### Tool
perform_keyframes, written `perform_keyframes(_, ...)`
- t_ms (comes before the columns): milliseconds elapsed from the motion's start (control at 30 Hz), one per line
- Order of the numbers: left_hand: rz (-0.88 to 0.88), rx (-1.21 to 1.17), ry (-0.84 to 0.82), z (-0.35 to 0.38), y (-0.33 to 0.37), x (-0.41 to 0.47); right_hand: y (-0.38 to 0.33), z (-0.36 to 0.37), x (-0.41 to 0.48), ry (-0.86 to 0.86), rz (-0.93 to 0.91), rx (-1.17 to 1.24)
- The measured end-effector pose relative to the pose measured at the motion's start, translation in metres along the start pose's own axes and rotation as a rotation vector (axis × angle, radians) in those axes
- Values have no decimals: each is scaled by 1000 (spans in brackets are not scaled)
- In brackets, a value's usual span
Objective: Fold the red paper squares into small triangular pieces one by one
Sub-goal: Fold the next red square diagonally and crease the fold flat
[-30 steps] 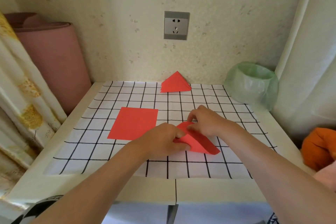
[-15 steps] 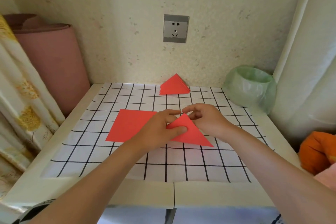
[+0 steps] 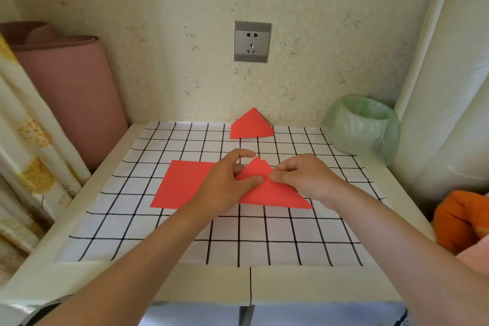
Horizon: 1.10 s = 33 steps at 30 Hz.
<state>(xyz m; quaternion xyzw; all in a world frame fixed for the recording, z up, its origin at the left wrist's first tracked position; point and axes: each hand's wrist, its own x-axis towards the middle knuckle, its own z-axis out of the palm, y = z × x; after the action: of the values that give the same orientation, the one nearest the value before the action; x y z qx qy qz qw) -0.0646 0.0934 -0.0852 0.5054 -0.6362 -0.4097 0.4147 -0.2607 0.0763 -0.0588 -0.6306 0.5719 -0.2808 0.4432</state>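
Head view: my left hand (image 3: 225, 185) and right hand (image 3: 304, 177) both pinch the half-folded triangle (image 3: 275, 194), thumbs meeting on its face below the apex, where the layers sit slightly offset. The paper looks light and thin and will likely keep any crease, so I would hold it near the corners and align them before pressing. Left of my grip, partly under my wrist, lies the flat red square (image 3: 182, 185). Beyond my grip is the stack of finished triangles (image 3: 251, 126), and beyond it to the right the green-lined bin (image 3: 362, 124). Neither looks to be in the way.
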Motion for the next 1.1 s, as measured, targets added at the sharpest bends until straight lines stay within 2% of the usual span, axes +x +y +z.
perform_keyframes(267, 19, 97, 24, 1, -5, 2, -1, 1, 1, -52, -74, 4)
perform_keyframes(467, -6, 112, 89, 3, -5, 2, 2, 7, 4, 9, -109, -135)
perform_keyframes(633, 76, 228, 84, 5, -5, -2, 4, 9, 5, 32, -130, -146)
perform_keyframes(900, 86, 198, 51, 7, -3, -3, 2, 15, 3, 72, -242, -352)
perform_keyframes(1100, 97, 166, 53, 9, -2, -2, 0, 15, -2, 44, -210, -544)
